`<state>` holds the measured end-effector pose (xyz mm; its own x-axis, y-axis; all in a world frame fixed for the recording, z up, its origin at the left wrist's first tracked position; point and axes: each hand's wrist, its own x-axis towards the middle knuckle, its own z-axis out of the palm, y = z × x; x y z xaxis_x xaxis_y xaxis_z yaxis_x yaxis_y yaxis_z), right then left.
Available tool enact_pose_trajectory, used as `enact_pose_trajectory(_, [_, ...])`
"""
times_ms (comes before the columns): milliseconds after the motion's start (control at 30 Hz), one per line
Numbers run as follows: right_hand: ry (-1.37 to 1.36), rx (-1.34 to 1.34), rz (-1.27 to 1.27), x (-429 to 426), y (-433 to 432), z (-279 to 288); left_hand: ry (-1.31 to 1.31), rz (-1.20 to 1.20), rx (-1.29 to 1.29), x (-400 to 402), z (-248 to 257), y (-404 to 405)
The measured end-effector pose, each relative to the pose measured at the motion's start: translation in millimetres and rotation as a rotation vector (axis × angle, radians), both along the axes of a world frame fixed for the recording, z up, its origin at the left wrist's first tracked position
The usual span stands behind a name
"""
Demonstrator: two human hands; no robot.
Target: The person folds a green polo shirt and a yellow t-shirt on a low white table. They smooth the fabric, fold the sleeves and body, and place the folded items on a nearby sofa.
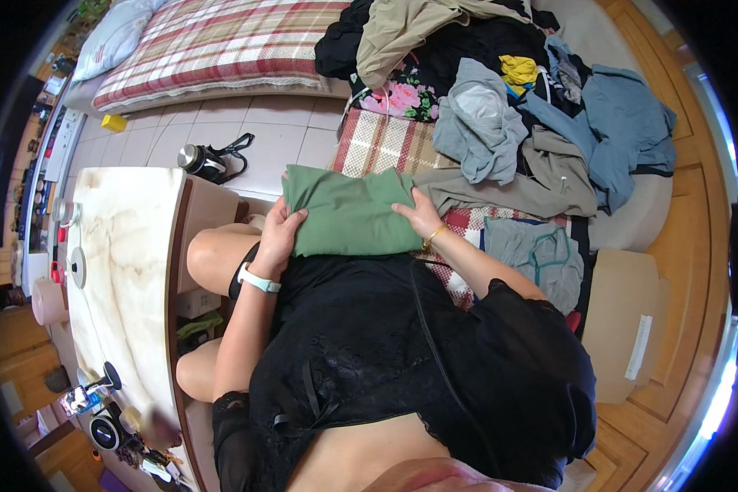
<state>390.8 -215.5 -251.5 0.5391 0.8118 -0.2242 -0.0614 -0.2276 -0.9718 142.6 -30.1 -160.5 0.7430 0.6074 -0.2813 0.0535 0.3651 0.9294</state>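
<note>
A folded green garment [350,215] lies flat above my lap, roughly rectangular, with a few creases along its top. My left hand [281,227] grips its left edge, thumb on top and fingers underneath. At the opposite edge, my right hand [421,216] holds it the same way. Just beyond my right hand, a taupe garment [504,194] stretches across the plaid sofa cover [375,141]. Beside my right forearm lies a grey garment with teal trim [532,258], spread fairly flat. What the fingers do under the green cloth is hidden.
Loose clothes pile up on the sofa, including a light grey garment [476,123], a blue one [627,129] and a beige one [400,31]. A marble-topped table [123,246] stands at my left. A steel flask [200,161] with a strap lies on the tiles. Cardboard [621,320] leans at right.
</note>
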Motion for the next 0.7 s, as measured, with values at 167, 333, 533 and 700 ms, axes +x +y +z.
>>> enact_pose_trajectory(167, [-0.028, 0.031, 0.03, 19, -4, 14, 0.012, -0.007, 0.01, 3, -1, -1])
enact_pose_trajectory(333, [-0.07, 0.099, -0.062, 77, -52, 69, 0.028, -0.186, 0.078, 39, 18, -35])
enact_pose_trajectory(533, [-0.274, 0.029, -0.299, 131, -206, 188, -0.13, -0.438, 0.066, 126, 55, -140])
enact_pose_trajectory(700, [-0.342, -0.051, -0.418, 153, -348, 199, -0.237, -0.708, 0.047, 160, 62, -201])
